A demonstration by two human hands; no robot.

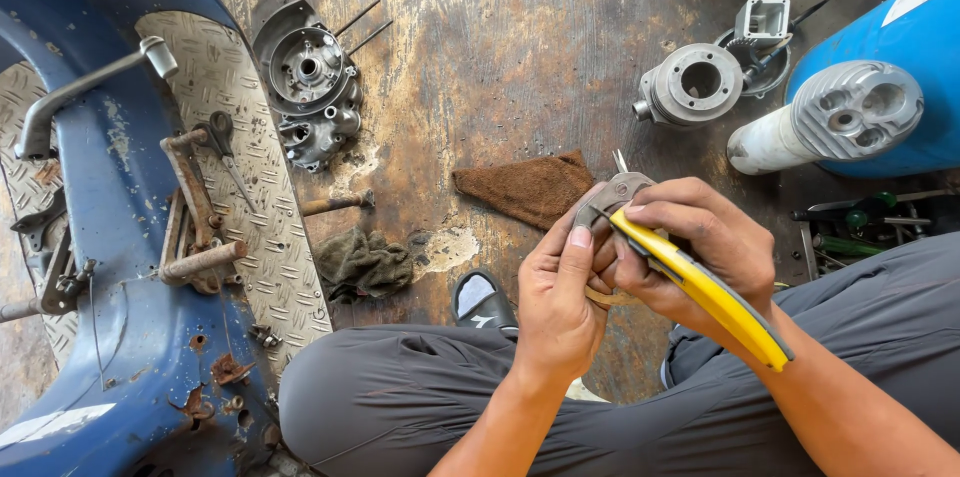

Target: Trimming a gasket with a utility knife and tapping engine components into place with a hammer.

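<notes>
My right hand (700, 252) grips a yellow and black utility knife (715, 302), its tip pointing up-left toward a small curved grey metal part (612, 193). My left hand (562, 292) holds that metal part from below, thumb along its edge. Both hands meet above my lap, over my grey trousers (420, 402). What lies between my palms is partly hidden by the fingers.
A blue scooter body (120, 267) with chequered footplates lies at left. On the stained floor are an engine casing (310, 87), a brown cloth (530, 187), a dark rag (365, 262), a cylinder (692, 87), a cylinder head (860, 112), a blue drum (900, 47) and a sandal (482, 299).
</notes>
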